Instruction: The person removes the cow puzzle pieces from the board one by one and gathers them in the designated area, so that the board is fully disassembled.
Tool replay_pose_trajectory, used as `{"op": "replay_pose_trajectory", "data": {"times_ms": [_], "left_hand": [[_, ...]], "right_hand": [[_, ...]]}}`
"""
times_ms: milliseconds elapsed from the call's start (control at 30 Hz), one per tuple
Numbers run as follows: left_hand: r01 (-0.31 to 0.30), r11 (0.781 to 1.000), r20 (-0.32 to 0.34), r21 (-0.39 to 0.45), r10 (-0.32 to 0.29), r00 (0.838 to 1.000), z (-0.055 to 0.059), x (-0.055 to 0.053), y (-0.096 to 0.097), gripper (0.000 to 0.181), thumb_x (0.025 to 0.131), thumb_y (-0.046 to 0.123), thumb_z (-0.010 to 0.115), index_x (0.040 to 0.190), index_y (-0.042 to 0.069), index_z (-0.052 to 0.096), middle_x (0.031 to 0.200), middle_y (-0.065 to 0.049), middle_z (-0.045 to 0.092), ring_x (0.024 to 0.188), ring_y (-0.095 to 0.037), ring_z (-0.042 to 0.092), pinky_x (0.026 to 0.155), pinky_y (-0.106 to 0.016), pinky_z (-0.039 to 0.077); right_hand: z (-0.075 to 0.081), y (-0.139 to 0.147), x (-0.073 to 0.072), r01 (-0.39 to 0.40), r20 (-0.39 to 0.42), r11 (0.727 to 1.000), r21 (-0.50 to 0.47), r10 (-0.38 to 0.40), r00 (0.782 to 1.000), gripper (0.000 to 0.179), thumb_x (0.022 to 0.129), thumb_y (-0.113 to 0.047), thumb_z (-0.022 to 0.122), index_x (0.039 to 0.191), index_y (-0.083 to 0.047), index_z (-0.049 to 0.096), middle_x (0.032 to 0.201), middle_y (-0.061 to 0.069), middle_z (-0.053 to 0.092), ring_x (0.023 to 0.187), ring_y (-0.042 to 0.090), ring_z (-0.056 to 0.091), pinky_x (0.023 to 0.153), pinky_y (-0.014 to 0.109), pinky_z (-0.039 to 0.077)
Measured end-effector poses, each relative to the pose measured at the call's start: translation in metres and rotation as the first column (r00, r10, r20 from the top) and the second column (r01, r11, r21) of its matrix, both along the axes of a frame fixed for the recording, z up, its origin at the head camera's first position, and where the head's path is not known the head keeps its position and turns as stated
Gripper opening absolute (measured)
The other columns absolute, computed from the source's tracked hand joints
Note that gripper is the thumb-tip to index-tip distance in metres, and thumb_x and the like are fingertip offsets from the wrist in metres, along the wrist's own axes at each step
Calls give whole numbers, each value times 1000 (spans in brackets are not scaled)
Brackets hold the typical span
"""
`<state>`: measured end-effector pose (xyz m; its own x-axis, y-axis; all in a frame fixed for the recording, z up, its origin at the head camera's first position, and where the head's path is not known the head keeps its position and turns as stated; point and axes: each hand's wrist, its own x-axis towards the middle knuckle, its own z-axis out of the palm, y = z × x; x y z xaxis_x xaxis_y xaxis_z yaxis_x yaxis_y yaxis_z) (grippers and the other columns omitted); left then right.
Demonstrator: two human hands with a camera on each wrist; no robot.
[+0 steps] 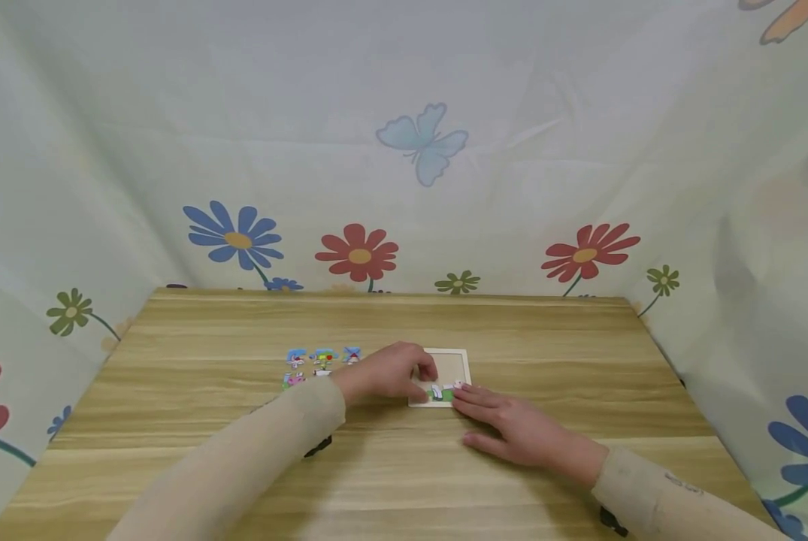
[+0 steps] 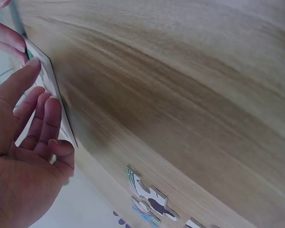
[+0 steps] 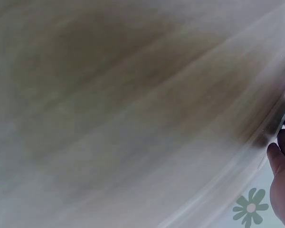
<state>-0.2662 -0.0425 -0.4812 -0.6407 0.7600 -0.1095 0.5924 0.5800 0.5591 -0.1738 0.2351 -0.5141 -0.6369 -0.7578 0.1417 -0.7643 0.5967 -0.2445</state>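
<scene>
A small square puzzle tray (image 1: 467,367) with a pale rim lies on the table, jigsaw pieces (image 1: 447,394) in green and white along its near side. My left hand (image 1: 395,371) is over the tray's left part. In the left wrist view its thumb (image 2: 27,78) reaches out onto the near strip of pieces, while the other fingers bend loosely above the tray with nothing between them. My right hand (image 1: 517,430) lies low at the tray's near right corner, fingertips touching the pieces there, thumb apart on the table side. The left hand hides the tray's left edge.
Left of the tray, loose jigsaw pieces (image 1: 324,357) lie in rows on the wooden table (image 1: 241,330), partly behind the left forearm. One with white and black parts (image 2: 154,202) shows in the left wrist view. A flower-printed cloth (image 1: 498,225) rises behind the table.
</scene>
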Motion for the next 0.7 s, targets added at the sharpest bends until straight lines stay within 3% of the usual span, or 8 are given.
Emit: {"op": "replay_pose_trajectory", "data": {"times_ms": [233,700], "left_hand": [[-7,1000,-6,-4,7,1000,-2,2,0,19,93,20,86,108,15,77,102,5,69,98,-15,59,98,-35,51],[-58,998,-27,25,59,998,-3,12,7,15,90,18,86,102,12,78,98,3,72,94,-14,62,94,-35,52]], "right_hand": [[3,-1,0,34,63,999,13,-35,997,59,107,-47,63,155,-14,57,164,1,50,150,25,49,113,51,47],[4,-2,1,24,62,1000,6,-24,998,58,107,-43,65,154,-11,58,163,5,50,149,26,49,113,51,48]]}}
